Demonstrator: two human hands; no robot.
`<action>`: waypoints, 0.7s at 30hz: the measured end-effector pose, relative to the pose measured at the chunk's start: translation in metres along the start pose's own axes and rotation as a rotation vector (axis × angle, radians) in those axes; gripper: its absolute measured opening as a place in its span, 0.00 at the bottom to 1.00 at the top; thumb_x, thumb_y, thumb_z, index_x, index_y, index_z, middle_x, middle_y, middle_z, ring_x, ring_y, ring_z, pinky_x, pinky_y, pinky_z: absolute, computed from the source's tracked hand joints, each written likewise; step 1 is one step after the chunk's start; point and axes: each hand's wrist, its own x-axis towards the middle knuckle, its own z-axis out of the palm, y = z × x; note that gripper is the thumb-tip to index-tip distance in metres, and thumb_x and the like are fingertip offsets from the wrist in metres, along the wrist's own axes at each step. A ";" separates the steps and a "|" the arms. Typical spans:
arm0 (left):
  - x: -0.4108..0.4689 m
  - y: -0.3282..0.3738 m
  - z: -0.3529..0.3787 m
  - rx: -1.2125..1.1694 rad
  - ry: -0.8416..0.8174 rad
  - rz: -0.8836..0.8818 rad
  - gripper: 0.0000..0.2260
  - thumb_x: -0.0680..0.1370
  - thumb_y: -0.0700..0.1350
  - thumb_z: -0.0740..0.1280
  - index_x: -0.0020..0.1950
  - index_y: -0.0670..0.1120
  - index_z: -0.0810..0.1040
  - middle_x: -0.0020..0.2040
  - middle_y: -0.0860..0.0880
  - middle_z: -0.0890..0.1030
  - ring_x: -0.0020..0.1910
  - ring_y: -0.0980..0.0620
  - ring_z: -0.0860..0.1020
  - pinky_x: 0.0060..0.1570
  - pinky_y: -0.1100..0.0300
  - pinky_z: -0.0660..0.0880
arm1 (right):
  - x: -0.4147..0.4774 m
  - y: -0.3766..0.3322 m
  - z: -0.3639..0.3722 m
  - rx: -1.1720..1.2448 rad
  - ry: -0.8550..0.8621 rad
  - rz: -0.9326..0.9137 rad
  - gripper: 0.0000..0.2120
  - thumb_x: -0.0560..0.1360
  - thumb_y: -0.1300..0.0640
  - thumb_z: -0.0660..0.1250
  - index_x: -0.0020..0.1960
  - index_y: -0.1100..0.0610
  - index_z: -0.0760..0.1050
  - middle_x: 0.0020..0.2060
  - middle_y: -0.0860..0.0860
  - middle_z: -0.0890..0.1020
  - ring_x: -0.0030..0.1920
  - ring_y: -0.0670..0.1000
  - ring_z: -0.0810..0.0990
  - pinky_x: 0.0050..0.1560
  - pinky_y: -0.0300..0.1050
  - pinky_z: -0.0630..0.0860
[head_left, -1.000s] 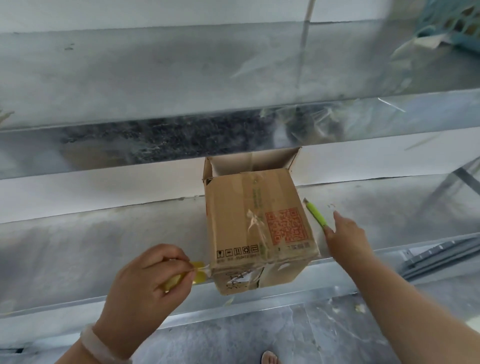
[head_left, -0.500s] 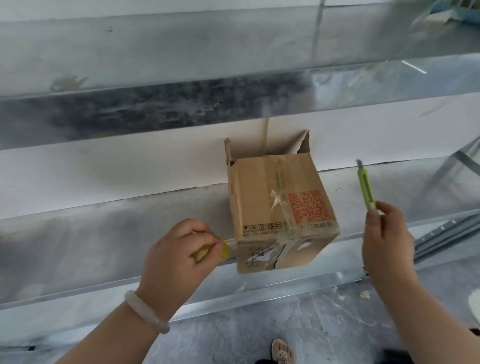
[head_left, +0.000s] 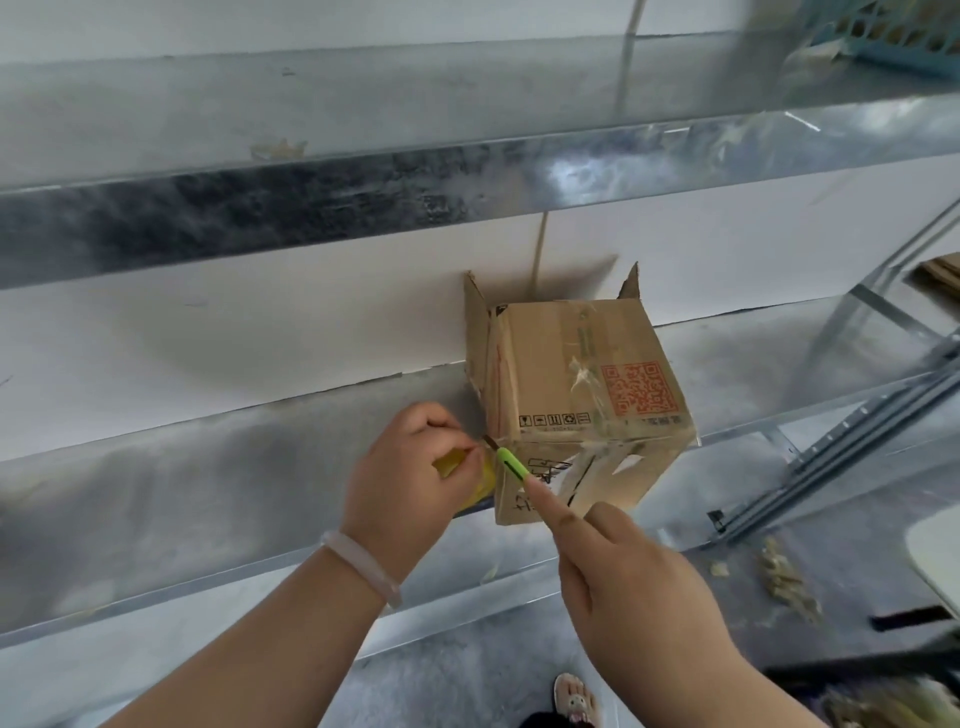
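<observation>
On the head camera, your left hand (head_left: 410, 483) is pinching a yellow strip (head_left: 451, 464) at 8 o'clock of the cardboard box (head_left: 582, 395), which is sitting on the metal shelf (head_left: 208, 493). Your right hand (head_left: 634, 587) is gripping a green knife (head_left: 511, 462), its blade pointing toward 10 o'clock at the box's corner.

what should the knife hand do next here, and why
Probably draw the green knife down through the yellow tape to cut it. The right hand holds the blade tip at the lower left corner of the box, just where the left hand pinches the tape.
</observation>
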 end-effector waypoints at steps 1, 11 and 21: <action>0.000 -0.001 0.000 -0.007 -0.001 -0.011 0.06 0.73 0.51 0.69 0.43 0.51 0.85 0.46 0.60 0.75 0.45 0.60 0.74 0.41 0.62 0.74 | 0.001 0.000 0.002 -0.020 0.003 -0.001 0.37 0.64 0.57 0.73 0.71 0.44 0.66 0.31 0.45 0.67 0.20 0.48 0.62 0.24 0.33 0.42; 0.005 0.002 0.002 -0.038 0.035 -0.061 0.06 0.73 0.51 0.70 0.43 0.51 0.85 0.47 0.59 0.73 0.46 0.62 0.72 0.41 0.72 0.67 | 0.021 -0.012 0.012 -0.107 -0.057 0.103 0.45 0.53 0.63 0.80 0.69 0.46 0.75 0.32 0.45 0.58 0.23 0.48 0.54 0.26 0.33 0.39; 0.014 0.002 0.007 -0.002 0.053 -0.096 0.04 0.72 0.49 0.72 0.41 0.50 0.84 0.46 0.57 0.72 0.44 0.61 0.71 0.38 0.71 0.65 | 0.037 -0.012 0.014 -0.072 -0.144 0.089 0.47 0.63 0.60 0.76 0.76 0.39 0.59 0.35 0.47 0.62 0.25 0.50 0.63 0.22 0.37 0.48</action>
